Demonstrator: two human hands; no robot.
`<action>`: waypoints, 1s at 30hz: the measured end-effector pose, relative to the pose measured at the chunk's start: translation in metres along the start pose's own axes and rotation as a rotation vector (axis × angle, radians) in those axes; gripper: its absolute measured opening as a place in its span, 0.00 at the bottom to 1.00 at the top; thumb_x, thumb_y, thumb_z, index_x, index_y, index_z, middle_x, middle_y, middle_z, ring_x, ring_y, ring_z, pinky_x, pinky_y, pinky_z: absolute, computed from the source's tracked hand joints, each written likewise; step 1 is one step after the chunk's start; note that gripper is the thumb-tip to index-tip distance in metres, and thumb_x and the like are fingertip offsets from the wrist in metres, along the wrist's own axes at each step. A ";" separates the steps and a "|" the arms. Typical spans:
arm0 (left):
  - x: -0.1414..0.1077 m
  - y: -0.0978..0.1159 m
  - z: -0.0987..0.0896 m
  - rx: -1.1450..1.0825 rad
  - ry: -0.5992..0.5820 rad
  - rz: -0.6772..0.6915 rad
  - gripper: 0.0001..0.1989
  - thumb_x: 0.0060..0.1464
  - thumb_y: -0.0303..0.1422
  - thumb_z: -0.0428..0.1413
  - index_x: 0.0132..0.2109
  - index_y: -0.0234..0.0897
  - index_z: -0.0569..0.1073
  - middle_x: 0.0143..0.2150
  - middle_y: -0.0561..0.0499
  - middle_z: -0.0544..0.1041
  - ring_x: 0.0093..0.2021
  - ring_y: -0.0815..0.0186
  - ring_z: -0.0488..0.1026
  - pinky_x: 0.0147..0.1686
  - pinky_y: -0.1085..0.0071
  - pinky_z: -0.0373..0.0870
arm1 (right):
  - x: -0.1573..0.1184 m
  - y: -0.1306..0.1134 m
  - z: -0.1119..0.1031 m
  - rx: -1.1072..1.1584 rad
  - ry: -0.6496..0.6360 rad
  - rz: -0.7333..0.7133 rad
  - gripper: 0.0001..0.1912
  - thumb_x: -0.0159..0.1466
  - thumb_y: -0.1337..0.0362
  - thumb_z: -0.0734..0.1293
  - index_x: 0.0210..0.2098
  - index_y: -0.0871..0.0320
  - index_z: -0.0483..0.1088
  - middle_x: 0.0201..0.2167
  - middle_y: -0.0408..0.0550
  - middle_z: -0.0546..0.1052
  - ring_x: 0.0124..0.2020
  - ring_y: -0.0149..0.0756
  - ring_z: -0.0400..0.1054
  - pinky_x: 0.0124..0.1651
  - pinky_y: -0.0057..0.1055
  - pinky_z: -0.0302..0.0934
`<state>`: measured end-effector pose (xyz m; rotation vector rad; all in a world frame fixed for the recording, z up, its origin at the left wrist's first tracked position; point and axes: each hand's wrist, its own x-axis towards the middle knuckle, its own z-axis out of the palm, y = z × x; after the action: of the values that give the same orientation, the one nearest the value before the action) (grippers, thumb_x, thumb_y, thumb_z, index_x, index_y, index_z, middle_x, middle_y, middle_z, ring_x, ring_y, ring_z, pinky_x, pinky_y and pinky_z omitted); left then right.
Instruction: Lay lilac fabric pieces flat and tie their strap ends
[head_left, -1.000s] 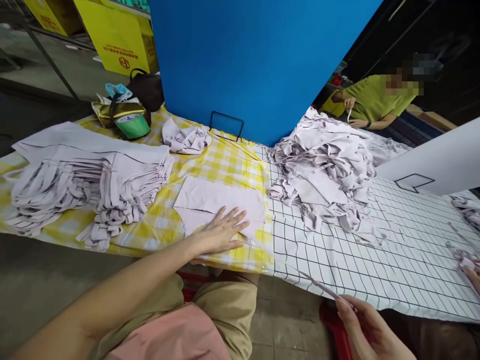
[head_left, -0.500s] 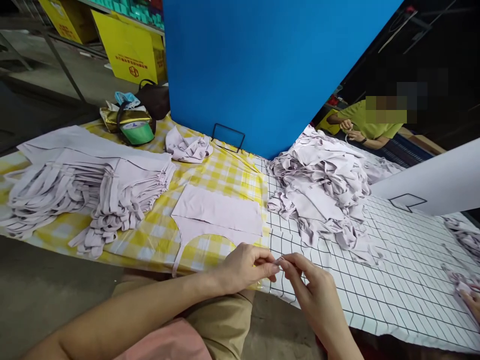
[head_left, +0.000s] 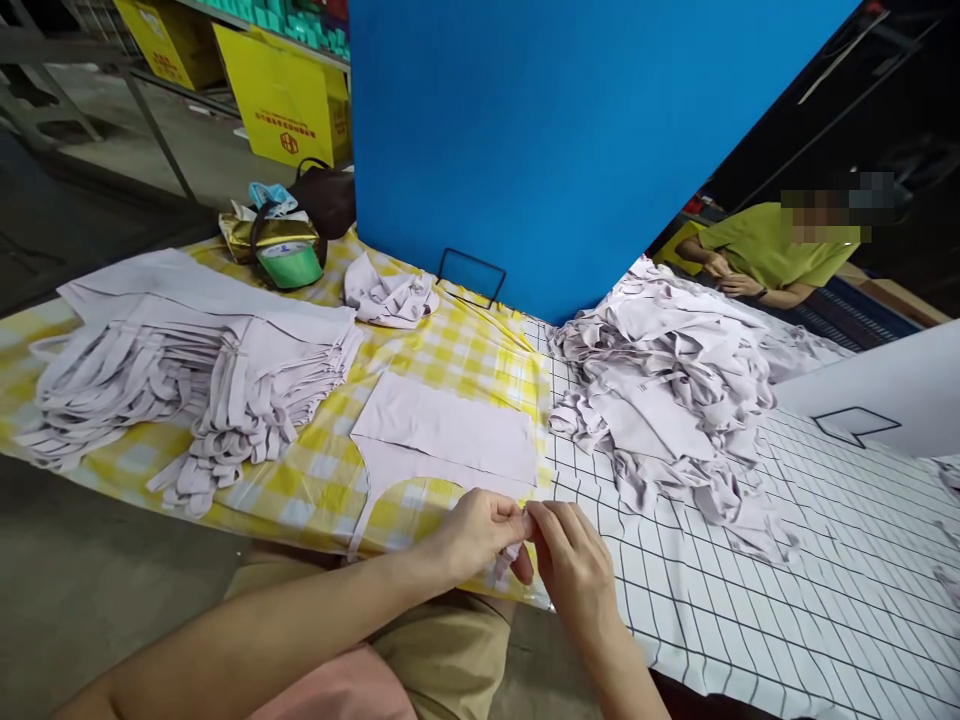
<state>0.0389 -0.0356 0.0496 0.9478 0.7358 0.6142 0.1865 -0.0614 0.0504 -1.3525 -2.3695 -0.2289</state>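
A pale lilac strappy top (head_left: 450, 430) lies flat on the yellow checked cloth, its left strap reaching down to the table's front edge. Both hands are close together just below its right side. My left hand (head_left: 476, 532) pinches a lilac strap (head_left: 507, 562) between thumb and fingers, and a short piece hangs beneath. Fingertips of my right hand (head_left: 576, 555) are closed on the same strap, touching the left fingertips. The exact pinch point is hidden by the fingers. Where the strap joins the top is also covered by my left hand.
A neat stack of lilac tops (head_left: 202, 320) sits at left, straps hanging forward. A loose heap (head_left: 675, 370) lies on the white grid cloth (head_left: 720, 600). A blue panel (head_left: 540, 150) stands behind, near green tape (head_left: 291, 266). Another person (head_left: 772, 250) works at far right.
My right hand has moved left, against my left hand, and its fingers have turned downward. A bit of strap now shows below the fingers. The whole view has shifted slightly.
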 end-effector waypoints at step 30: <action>0.065 0.005 -0.087 1.375 0.122 0.386 0.07 0.52 0.27 0.54 0.36 0.36 0.77 0.33 0.50 0.75 0.39 0.63 0.69 0.40 0.70 0.65 | 0.040 0.020 0.068 0.584 -0.065 0.611 0.09 0.57 0.64 0.61 0.28 0.59 0.72 0.25 0.45 0.73 0.25 0.33 0.64 0.30 0.28 0.57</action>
<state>0.0095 0.0581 0.0019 2.3706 1.0988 0.4445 0.1678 0.0033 0.0042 -1.6795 -1.7343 0.6329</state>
